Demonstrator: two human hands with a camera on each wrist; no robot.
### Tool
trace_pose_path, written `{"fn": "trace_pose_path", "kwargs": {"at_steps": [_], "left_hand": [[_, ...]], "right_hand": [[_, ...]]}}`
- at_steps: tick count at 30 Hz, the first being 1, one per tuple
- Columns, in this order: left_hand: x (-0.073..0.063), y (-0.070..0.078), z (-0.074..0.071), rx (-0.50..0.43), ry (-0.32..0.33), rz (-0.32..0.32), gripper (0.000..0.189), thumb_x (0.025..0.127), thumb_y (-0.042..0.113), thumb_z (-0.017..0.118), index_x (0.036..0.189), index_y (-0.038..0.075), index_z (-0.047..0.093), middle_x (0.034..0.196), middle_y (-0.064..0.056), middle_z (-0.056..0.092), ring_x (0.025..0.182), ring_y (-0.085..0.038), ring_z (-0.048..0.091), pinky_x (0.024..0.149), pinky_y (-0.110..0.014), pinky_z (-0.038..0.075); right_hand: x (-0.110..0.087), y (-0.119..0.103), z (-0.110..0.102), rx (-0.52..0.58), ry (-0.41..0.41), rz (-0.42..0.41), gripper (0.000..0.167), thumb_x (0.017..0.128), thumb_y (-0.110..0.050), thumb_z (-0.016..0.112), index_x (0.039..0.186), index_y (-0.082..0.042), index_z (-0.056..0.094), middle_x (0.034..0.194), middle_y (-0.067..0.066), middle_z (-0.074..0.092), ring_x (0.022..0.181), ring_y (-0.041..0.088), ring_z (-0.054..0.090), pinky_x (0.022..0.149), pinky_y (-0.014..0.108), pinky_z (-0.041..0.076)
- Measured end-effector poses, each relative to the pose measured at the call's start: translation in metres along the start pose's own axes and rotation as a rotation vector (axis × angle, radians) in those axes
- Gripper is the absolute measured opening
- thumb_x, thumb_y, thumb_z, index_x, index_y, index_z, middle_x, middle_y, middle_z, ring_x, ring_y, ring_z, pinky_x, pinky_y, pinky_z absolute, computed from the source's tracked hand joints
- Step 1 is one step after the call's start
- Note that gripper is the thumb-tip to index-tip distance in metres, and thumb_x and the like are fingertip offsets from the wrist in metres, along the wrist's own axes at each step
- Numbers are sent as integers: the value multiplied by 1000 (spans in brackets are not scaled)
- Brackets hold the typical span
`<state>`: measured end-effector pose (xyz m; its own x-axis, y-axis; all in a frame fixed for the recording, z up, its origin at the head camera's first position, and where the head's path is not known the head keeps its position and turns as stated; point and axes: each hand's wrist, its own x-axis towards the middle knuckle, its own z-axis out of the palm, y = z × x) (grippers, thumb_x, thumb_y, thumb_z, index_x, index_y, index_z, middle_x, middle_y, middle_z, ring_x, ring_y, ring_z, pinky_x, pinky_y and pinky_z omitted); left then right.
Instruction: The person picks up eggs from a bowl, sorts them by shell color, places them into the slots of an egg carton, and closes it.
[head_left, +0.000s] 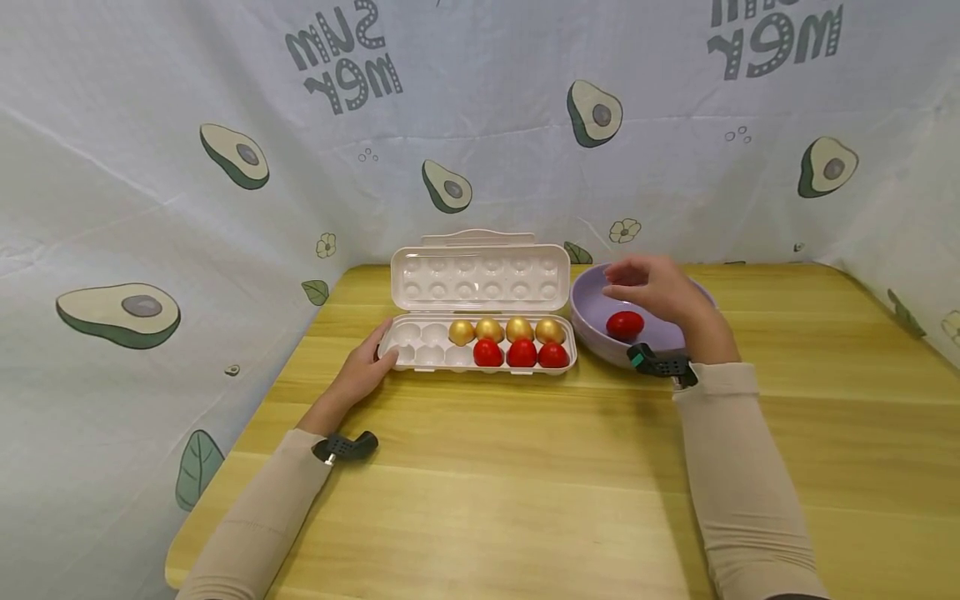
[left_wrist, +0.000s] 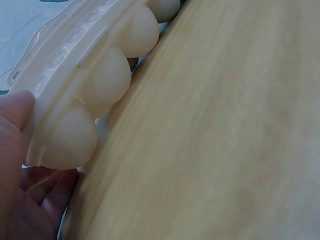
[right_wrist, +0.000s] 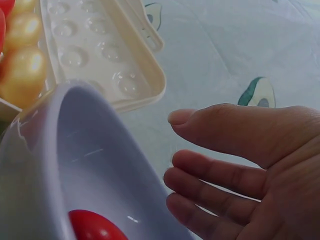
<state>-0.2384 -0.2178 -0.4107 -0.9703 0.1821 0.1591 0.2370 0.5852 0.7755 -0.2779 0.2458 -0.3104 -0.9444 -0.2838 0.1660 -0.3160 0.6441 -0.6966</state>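
Observation:
My left hand (head_left: 363,367) holds the left end of an open plastic egg carton (head_left: 427,367), its thumb at the rim. In the left wrist view the fingers (left_wrist: 56,197) lie by the carton's end cup. Several gold eggs (head_left: 519,329) sit in the back row, with three red eggs (head_left: 522,353) at the right of the front row. Above the lilac bowl (head_left: 592,300) hovers my right hand (head_left: 656,287), thumb and fingers apart, holding nothing. One red egg (head_left: 625,325) lies in the bowl, also partly seen in the right wrist view.
The carton's lid (head_left: 480,279) stands raised behind its base. Right beside the carton is the bowl. A wooden table (head_left: 480,483) carries both, and a printed cloth (head_left: 517,150) hangs behind its far edge.

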Motion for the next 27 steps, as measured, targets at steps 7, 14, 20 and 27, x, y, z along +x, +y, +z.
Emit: {"fn": "trace_pose_path", "kwargs": {"at_steps": [7, 14, 20, 27], "left_hand": [[-1, -1, 0, 19, -3, -6, 63, 99, 17, 50, 154, 4, 21, 155, -20, 26, 142, -34, 26, 115, -47, 23], [1, 0, -1, 20, 1, -3, 63, 99, 17, 50, 154, 5, 21, 155, -20, 26, 142, -34, 26, 115, -47, 23], [1, 1, -2, 16, 4, 4, 63, 99, 17, 50, 154, 5, 21, 155, -20, 27, 141, -34, 27, 114, -47, 24], [0, 1, -1, 30, -1, -14, 64, 99, 19, 49, 154, 5, 20, 155, -19, 26, 142, -33, 26, 115, -46, 23]], "right_hand": [[-2, 8, 4, -26, -64, 92, 48, 92, -29, 67, 129, -1, 56, 127, 21, 58, 116, 36, 52, 99, 53, 44], [-2, 12, 0, -74, -73, 143, 49, 92, -30, 65, 131, -3, 56, 130, 22, 55, 119, 39, 48, 99, 57, 42], [-2, 17, -1, -111, -82, 152, 47, 92, -29, 66, 129, -2, 59, 128, 23, 57, 116, 39, 50, 99, 58, 41], [-2, 20, 3, -140, -126, 142, 47, 92, -27, 65, 128, 3, 59, 125, 25, 59, 111, 38, 53, 98, 56, 43]]}}
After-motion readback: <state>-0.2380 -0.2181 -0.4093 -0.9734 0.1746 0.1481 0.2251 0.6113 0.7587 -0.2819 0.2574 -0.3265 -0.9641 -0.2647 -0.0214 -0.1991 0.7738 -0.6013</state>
